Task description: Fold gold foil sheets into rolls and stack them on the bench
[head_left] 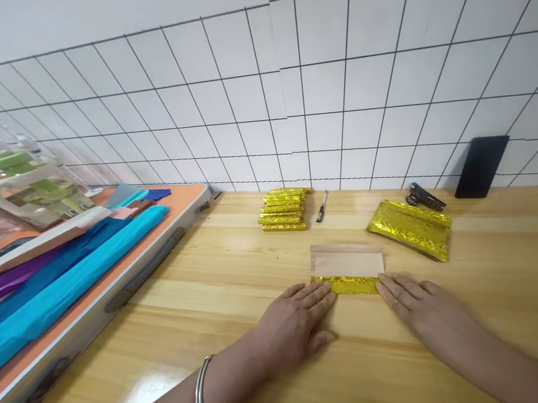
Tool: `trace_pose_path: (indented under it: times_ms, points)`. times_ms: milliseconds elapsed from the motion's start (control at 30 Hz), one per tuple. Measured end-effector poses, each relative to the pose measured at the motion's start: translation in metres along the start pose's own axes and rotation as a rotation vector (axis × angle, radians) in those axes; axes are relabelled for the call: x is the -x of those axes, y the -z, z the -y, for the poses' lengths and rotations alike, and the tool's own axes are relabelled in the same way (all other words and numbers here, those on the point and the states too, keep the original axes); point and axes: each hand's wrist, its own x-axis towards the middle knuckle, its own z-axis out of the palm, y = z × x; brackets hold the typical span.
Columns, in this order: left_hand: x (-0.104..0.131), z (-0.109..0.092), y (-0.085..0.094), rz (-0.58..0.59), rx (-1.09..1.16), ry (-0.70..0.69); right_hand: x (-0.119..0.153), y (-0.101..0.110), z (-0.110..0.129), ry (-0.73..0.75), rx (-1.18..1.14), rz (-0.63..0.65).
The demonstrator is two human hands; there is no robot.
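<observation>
A small sheet of gold foil paper lies pale side up on the wooden table, its near edge turned over as a shiny gold strip. My left hand rests flat on the strip's left end, fingers outstretched, thumb apart on the wood. At the other end, the fingers of my right hand lie straight on the strip's right corner. Behind the sheet is a bundle of rolled gold foil tubes. Flat gold foil sheets are stacked to the right.
A pen-like tool lies beside the tubes. Near the tiled wall are a black clip and a dark phone-like slab. An orange-topped board at left bears blue rolled paper and a green-lidded jug.
</observation>
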Motion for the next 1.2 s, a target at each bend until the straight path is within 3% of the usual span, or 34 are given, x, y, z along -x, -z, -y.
trace_pose_path:
  times_ms: [233, 567, 667, 900, 1200]
  points:
    - [-0.011, -0.015, 0.003, -0.038, -0.072, 0.088, -0.008, 0.005, -0.004, 0.032, -0.047, -0.051]
    - [-0.036, -0.03, 0.004, -0.019, -0.196, 0.113, -0.037, 0.017, 0.028, -0.021, 0.071, 0.157]
    - [-0.034, -0.028, 0.004, -0.016, -0.192, 0.118, -0.037, 0.022, 0.028, -0.038, 0.082, 0.185]
    - [-0.014, -0.007, 0.005, -0.054, -0.106, 0.04, -0.015, 0.018, 0.009, -0.058, 0.011, 0.094]
    - [0.006, 0.008, -0.006, -0.151, -0.084, 0.091, 0.006, 0.018, -0.007, -0.071, -0.034, 0.075]
